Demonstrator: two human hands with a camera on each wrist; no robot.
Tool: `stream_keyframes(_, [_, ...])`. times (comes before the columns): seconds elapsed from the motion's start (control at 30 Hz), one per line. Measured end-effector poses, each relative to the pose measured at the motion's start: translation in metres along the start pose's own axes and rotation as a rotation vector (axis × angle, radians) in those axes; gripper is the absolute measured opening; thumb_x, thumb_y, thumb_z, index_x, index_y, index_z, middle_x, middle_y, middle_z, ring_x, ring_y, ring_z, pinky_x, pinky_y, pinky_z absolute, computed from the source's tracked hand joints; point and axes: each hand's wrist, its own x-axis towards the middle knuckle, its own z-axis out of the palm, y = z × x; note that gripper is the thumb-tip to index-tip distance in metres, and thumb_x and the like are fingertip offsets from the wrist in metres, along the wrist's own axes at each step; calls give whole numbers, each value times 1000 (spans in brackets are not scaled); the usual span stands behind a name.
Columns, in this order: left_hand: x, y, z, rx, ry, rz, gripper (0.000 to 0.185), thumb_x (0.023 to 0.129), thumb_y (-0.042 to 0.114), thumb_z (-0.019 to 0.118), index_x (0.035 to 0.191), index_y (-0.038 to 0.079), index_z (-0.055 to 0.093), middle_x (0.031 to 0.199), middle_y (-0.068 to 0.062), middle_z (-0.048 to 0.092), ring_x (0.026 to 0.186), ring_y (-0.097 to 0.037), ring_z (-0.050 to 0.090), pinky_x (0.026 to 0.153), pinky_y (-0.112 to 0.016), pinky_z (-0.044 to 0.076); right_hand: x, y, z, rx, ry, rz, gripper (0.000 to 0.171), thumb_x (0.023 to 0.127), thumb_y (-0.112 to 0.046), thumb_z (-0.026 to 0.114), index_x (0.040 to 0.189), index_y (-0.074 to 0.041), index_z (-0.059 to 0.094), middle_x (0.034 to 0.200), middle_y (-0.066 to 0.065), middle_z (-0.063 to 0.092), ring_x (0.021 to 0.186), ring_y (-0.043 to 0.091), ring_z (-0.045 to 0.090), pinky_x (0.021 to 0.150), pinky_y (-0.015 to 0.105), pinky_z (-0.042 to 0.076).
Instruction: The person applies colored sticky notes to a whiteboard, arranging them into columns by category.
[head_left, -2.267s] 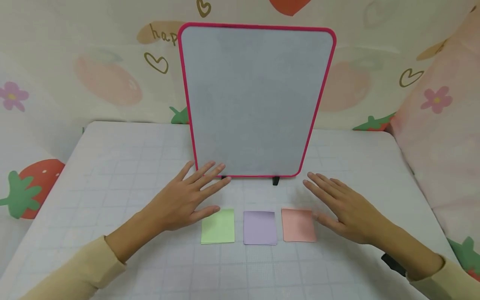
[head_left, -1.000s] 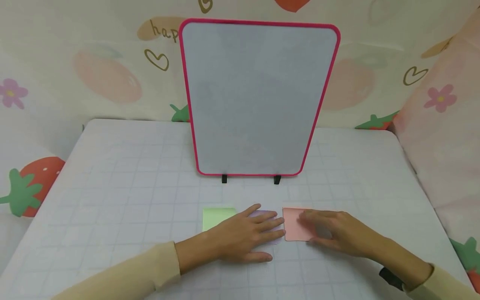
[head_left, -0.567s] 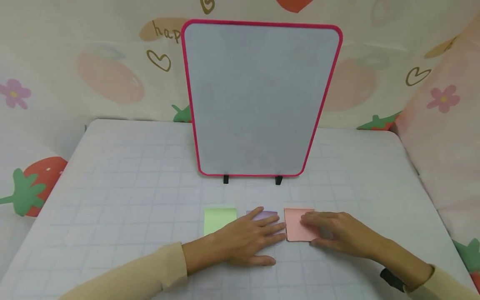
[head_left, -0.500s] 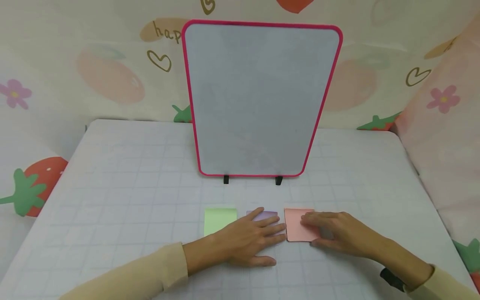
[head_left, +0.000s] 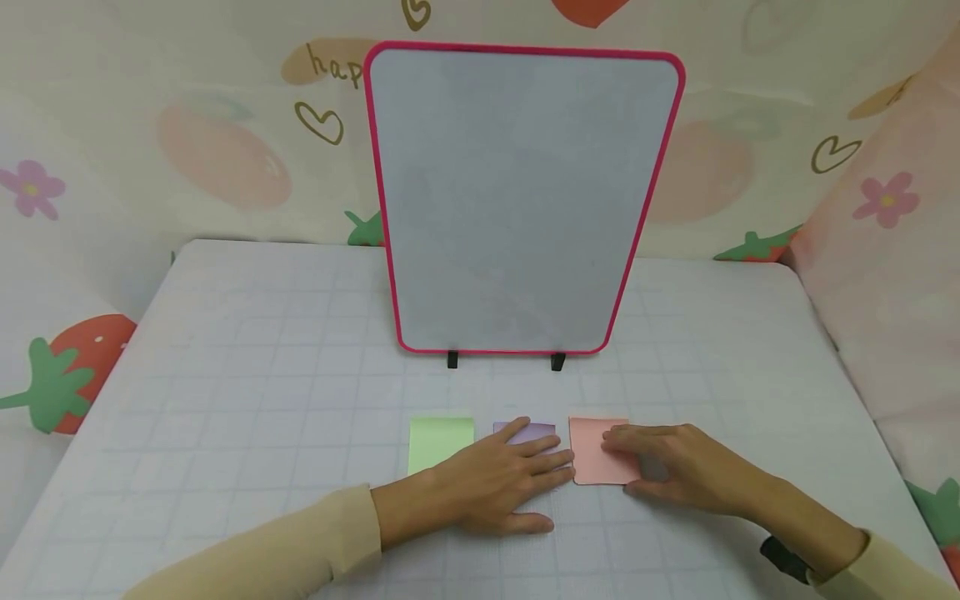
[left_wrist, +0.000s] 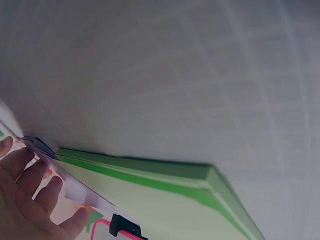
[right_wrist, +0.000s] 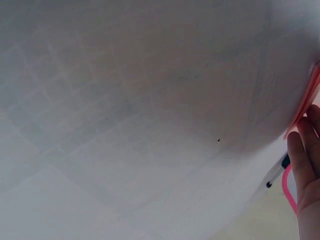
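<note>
Three sticky-note pads lie in a row on the table in front of the board: green [head_left: 438, 442], purple [head_left: 534, 431] and pink [head_left: 592, 454]. My left hand [head_left: 517, 479] lies flat on the purple pad with straight fingers and hides most of it. My right hand [head_left: 648, 462] rests its fingers on the right part of the pink pad, thumb on the table beside it. The left wrist view shows the green pad [left_wrist: 160, 192] close up and my fingers [left_wrist: 25, 200]. The right wrist view shows the pink pad's edge [right_wrist: 306, 102] above my fingers [right_wrist: 305, 165].
A pink-framed whiteboard [head_left: 517, 196] stands upright on two black feet [head_left: 557, 361] just behind the pads. The table [head_left: 247, 375] has a white grid-pattern cover. Strawberry-print cloth hangs behind and on both sides.
Both hands came back from the board's lower edge onto the pads, left onto purple, right onto pink. In the last half second nothing has visibly moved.
</note>
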Motion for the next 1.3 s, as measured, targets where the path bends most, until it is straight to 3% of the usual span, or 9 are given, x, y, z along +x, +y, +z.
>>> stream_keyframes(0.57, [1, 0, -1, -10, -15, -7, 65, 102, 61, 31, 154, 24, 39, 158, 7, 36, 148, -14, 28, 119, -46, 22, -2, 5, -1, 68, 14, -1, 46, 84, -21, 81, 128, -15, 67, 127, -2, 67, 117, 17, 64, 90, 41, 55])
stream_keyframes(1.03, [1, 2, 0, 36, -14, -18, 65, 101, 61, 33, 155, 25, 38, 159, 7, 35, 148, -15, 27, 118, -48, 22, -4, 3, -1, 56, 39, 1, 37, 89, -21, 76, 124, -14, 69, 124, -2, 69, 114, 17, 66, 88, 42, 56])
stream_keyframes(1.3, [1, 3, 0, 53, -18, -27, 65, 101, 60, 35, 155, 24, 37, 158, 8, 35, 148, -14, 28, 118, -49, 22, -5, 1, -1, -11, 70, -7, 29, 88, -16, 76, 117, -16, 74, 122, -2, 70, 110, 15, 67, 85, 44, 57])
